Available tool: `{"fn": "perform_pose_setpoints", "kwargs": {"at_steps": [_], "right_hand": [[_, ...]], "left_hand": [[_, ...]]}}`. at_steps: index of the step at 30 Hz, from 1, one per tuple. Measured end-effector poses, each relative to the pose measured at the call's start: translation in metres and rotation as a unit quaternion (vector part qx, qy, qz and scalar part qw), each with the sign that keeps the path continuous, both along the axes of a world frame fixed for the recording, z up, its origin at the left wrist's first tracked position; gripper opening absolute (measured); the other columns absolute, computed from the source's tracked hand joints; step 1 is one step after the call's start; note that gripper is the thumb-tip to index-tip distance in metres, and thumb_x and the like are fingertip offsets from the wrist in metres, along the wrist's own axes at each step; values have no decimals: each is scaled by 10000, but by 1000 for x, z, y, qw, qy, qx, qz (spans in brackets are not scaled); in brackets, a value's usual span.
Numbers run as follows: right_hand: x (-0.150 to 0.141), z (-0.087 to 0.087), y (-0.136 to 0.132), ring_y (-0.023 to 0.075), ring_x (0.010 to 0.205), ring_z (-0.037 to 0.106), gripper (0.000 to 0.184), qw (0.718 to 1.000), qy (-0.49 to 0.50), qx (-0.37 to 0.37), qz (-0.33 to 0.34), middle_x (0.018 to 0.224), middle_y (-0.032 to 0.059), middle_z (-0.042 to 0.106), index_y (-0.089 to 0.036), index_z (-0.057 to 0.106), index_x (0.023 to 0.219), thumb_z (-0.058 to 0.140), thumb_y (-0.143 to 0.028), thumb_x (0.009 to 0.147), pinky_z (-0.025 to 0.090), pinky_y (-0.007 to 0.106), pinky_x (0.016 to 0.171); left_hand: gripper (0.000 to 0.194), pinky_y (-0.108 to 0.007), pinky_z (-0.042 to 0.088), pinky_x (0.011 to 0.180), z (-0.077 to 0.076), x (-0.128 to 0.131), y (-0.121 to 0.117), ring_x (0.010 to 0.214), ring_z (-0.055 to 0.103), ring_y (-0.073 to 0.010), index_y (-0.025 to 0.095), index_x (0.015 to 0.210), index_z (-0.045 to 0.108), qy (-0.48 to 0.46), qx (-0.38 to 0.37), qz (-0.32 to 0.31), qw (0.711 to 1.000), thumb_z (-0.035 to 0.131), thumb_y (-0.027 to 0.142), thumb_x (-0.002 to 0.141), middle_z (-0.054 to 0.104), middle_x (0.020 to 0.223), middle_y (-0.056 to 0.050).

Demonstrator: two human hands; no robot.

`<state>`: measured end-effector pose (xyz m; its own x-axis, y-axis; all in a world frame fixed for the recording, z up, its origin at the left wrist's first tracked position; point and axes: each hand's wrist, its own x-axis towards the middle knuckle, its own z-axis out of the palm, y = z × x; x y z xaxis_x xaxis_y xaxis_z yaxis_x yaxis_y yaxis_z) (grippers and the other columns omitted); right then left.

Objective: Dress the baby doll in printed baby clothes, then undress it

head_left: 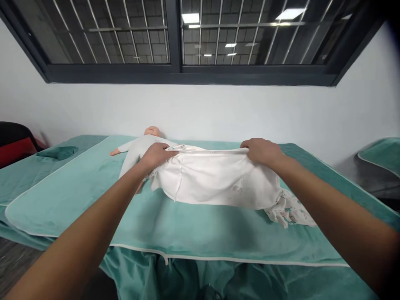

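Observation:
A white baby garment (212, 177) is stretched sideways above the green covered bed, its plain side facing me and a small print showing at the edges. My left hand (158, 155) pinches its upper left edge. At the upper right edge, my right hand (261, 151) is closed on the same fabric. The patterned end of the garment trails down onto the bed at the right. Behind my left hand lies a baby doll (136, 146) in a pale suit, head toward the wall; my arm and the cloth hide part of it.
The green mat (78, 208) with white piping covers the bed, which stands against a white wall (200, 112). A barred window (178, 75) is above. At far left sits a black and red object (17, 146). Another green cloth (383, 154) is at the far right.

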<state>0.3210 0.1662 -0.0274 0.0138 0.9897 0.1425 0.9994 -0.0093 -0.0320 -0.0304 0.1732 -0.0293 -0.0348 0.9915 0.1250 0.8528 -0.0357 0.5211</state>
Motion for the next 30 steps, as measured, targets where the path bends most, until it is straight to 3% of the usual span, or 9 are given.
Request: {"fn": "perform_pose_setpoints", "kwargs": {"at_steps": [3,6,8,12,15,20,23,26,30], "right_hand": [[-33,-22,6,334,1120,587,434,999,-23,19,-12,1251,191,629,-190,659,1210,485,-89,826,427,477,908],[-75,-74,1,301,1348,408,500,995,0,67,78,1443,182,496,-178,546,1348,383,-50,893,266,481,1105],[-97,-114,-2,235,1341,420,474,989,55,36,134,1494,120,460,-208,537,1353,347,-85,937,279,374,1115],[-113,-168,8,280,1330,439,437,994,93,7,49,1445,206,491,-81,521,1344,332,-266,996,305,417,1115],[-111,-177,25,307,1403,354,504,993,115,6,-12,1477,224,454,-45,489,1370,305,-344,1008,203,476,1174],[-113,-170,46,337,1447,274,551,988,136,28,-71,1570,218,316,-71,355,1483,288,-309,991,271,504,1141],[-115,-169,55,312,1487,180,620,987,139,55,-62,1644,137,163,-156,223,1553,313,-185,941,288,477,1141],[-112,-171,65,299,1490,177,697,987,146,59,-44,1651,104,146,-179,195,1564,338,-111,885,313,445,1134],[-101,-179,82,308,1481,211,625,988,150,35,-32,1641,102,200,-156,221,1562,321,-249,952,326,449,1130]], "left_hand": [[371,-383,479,806,-33,15,12,1015,636,-319,173,1112,646,125,43,22,991,561,434,862,691,1095,-132],[330,-454,406,1012,-82,43,8,1250,510,-330,157,1204,598,169,87,-61,980,457,201,909,575,1315,-185],[306,-388,406,1041,-114,63,1,1215,541,-259,193,1095,650,175,74,-122,974,438,108,890,626,1235,-128],[339,-377,356,1115,-158,86,1,1330,465,-245,146,1164,631,166,49,-146,974,371,140,946,558,1377,-153],[371,-426,284,1168,-166,92,18,1426,354,-281,90,1257,571,151,25,-110,982,371,215,971,452,1486,-199],[513,-491,346,1116,-158,106,50,1413,365,-351,64,1411,408,103,-3,-4,995,392,320,966,420,1489,-249],[582,-441,344,1127,-155,119,64,1439,332,-335,47,1477,292,74,12,46,996,331,345,979,357,1528,-254],[579,-429,333,1135,-159,125,76,1442,331,-329,49,1478,284,57,17,73,996,298,349,983,365,1527,-247],[579,-418,311,1149,-171,120,89,1435,345,-329,38,1476,299,56,11,68,996,279,353,990,373,1528,-241]]}}
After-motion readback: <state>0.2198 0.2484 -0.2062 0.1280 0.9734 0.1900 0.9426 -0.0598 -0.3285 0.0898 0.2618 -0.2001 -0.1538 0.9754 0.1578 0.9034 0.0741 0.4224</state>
